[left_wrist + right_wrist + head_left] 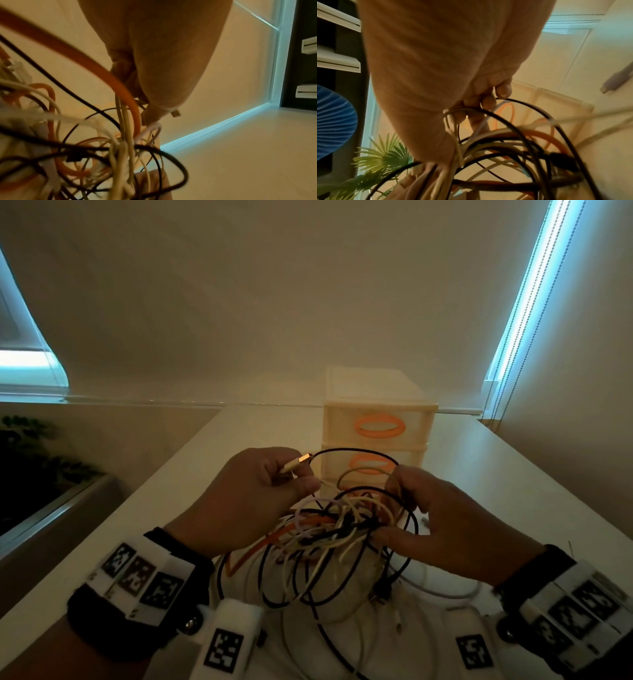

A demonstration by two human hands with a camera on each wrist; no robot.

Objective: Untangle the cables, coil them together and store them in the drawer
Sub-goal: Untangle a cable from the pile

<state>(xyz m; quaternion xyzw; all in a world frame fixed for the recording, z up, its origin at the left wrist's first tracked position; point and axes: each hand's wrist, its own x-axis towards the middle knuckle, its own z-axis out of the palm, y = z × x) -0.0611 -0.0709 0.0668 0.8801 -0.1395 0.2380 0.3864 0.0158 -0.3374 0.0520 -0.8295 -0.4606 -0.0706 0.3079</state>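
Note:
A knot of black, cream, orange and lilac cables (pixel 346 522) hangs between both hands above the white table (pixel 513 474). My left hand (pixel 253 491) pinches a cream cable just behind its gold plug (pixel 303 458), which points toward the drawer unit. In the left wrist view that plug (pixel 175 113) shows past the left hand (pixel 154 75), beside the cables (pixel 120 135). My right hand (pixel 431 518) grips a bundle of loops, with its fingers (pixel 489 100) curled round black and cream cables (pixel 505 148). Behind the tangle stands a cream drawer unit (pixel 376 419) with orange handles, its drawers closed.
More cable loops (pixel 342 604) trail down onto the table near its front edge. A plant (pixel 30 460) stands off the table's left side, and the plant (pixel 382 159) also appears in the right wrist view. Window blinds rise behind the table.

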